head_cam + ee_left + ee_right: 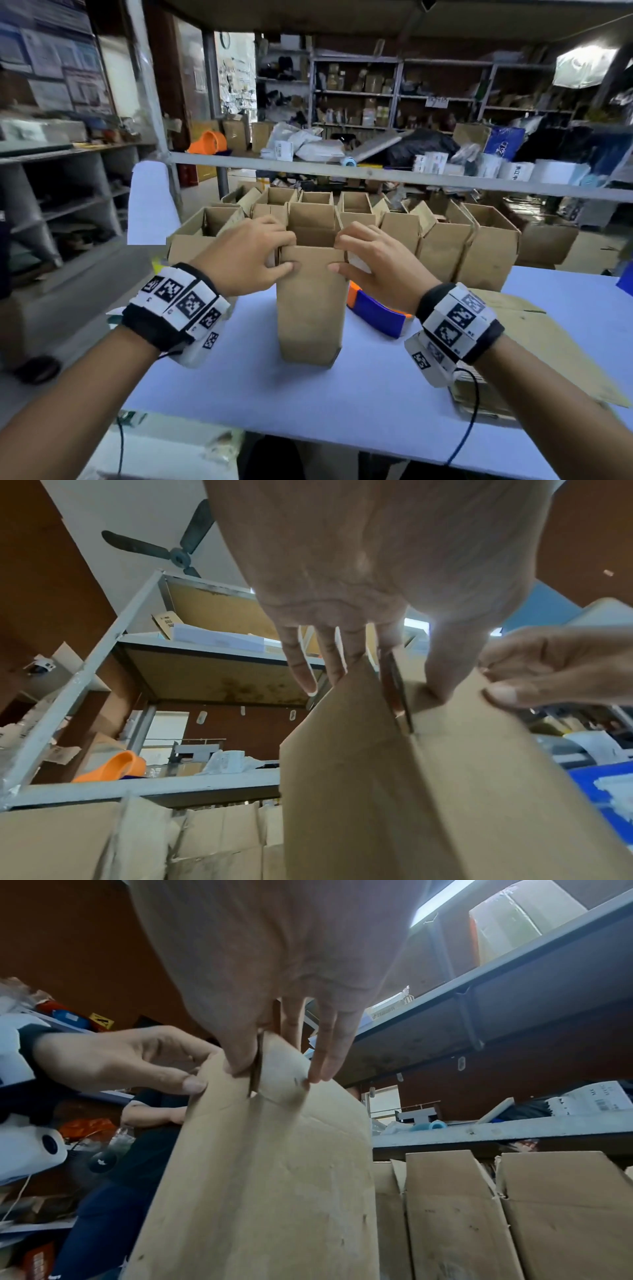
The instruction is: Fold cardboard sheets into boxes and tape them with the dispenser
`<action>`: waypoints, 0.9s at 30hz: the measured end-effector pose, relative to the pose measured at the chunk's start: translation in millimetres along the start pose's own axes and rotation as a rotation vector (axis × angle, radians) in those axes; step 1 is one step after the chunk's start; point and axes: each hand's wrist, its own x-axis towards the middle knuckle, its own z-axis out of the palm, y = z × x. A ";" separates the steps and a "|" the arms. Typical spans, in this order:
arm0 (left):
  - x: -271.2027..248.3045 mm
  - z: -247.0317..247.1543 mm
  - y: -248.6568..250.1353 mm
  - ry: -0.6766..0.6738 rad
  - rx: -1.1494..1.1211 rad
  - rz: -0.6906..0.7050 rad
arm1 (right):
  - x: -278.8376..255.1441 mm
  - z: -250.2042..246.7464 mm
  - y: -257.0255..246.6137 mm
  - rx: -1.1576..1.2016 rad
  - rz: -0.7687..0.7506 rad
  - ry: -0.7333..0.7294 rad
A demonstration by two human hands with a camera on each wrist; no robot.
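Note:
A tall brown cardboard box (310, 308) stands upright on the pale blue table (342, 394), its top open. My left hand (289, 253) pinches the box's upper left corner, thumb on the near face and fingers over the side flap. My right hand (337, 255) pinches the upper right corner the same way. In the left wrist view my left hand (414, 691) holds the flap edge of the box (445, 804). In the right wrist view my right hand (277, 1069) grips the box (274, 1191) at its corner slit. A blue and orange tape dispenser (375, 313) lies behind the box.
Several open folded boxes (445, 240) stand in rows along the table's far side. Flat cardboard sheets (534, 342) are stacked at the right. A grey shelf rail (376, 173) crosses above the boxes. Another person in dark clothes (137, 1137) is off to the left.

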 end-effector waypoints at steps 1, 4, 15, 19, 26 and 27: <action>1.9 0.4 -3.1 0.009 -0.006 0.001 | 1.1 -2.0 2.2 -0.006 0.008 0.000; 5.2 1.8 -8.3 0.040 -0.088 -0.015 | 3.2 -5.6 6.2 0.003 0.050 0.006; 10.8 30.6 -14.1 0.163 0.044 0.067 | 2.7 14.5 -0.9 -0.052 0.119 0.037; 7.1 49.7 -17.5 0.155 0.006 0.065 | 0.7 25.9 -10.2 -0.105 0.137 0.019; 8.3 53.2 -14.7 0.265 -0.459 -0.024 | -2.0 24.6 0.5 0.008 0.164 -0.002; 9.8 51.5 -17.4 0.294 -0.540 -0.070 | -4.4 21.1 5.0 0.071 0.162 0.037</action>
